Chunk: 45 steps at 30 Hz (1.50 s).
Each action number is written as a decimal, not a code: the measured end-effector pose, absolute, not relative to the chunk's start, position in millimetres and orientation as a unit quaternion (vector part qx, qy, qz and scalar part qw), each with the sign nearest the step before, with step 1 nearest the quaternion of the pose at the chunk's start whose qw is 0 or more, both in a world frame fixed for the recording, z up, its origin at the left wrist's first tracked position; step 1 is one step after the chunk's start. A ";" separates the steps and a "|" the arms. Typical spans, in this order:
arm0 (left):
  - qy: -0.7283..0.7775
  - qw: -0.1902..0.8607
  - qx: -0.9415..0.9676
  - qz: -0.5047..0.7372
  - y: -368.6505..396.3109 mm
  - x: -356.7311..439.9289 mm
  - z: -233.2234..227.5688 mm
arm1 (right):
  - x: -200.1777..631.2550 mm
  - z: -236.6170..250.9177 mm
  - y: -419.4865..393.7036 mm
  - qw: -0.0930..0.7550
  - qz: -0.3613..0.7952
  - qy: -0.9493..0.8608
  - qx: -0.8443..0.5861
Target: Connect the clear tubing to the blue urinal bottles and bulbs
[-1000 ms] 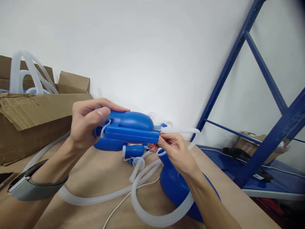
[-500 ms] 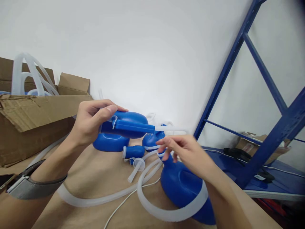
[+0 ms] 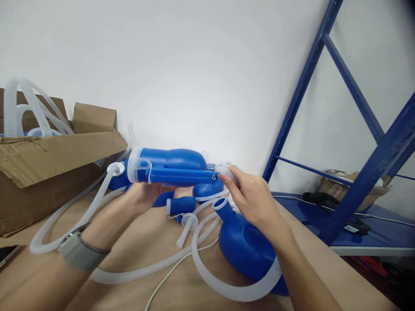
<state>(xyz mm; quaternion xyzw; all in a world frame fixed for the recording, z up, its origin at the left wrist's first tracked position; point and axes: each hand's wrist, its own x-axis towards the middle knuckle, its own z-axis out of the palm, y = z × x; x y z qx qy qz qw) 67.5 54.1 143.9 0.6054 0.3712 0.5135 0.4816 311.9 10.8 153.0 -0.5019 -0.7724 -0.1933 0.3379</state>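
Observation:
My left hand [image 3: 144, 196] supports a blue urinal head [image 3: 181, 160] from below, its fingertips hidden behind it. The head lies level above the table, with a translucent cap [image 3: 132, 166] on its left end and a long blue handle along its near side. At its right end, the fingers of my right hand [image 3: 253, 194] are closed around a whitish translucent hose end [image 3: 231, 173]. I cannot tell whether the hose is fitted on the head. Below my right hand, a blue urinal bottle [image 3: 244, 244] stands with its neck uncovered.
A smaller blue urinal head [image 3: 183, 206] and a clear funnel-shaped piece [image 3: 188, 224] lie mid-table. A corrugated hose [image 3: 227, 291] loops around the bottle. An open cardboard box [image 3: 58, 160] stands left, a phone [image 3: 8, 254] near it. Blue metal shelving [image 3: 298, 95] rises on the right.
My left hand has shifted from the head's left end to beneath it, exposing the cap. My right hand has moved up to the head's right end and closed on the hose.

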 end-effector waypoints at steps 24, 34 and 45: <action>0.365 0.516 0.623 0.461 35.5 118.6 128.5 | 287.5 133.0 13.6 0.297 -0.294 -0.780 -0.466; 0.326 0.632 0.485 0.509 39.6 130.1 119.8 | 278.8 125.3 14.2 0.295 -0.378 -0.752 -0.453; 0.339 0.633 0.509 0.475 36.2 127.4 127.6 | 285.2 128.6 15.5 0.305 -0.356 -0.761 -0.448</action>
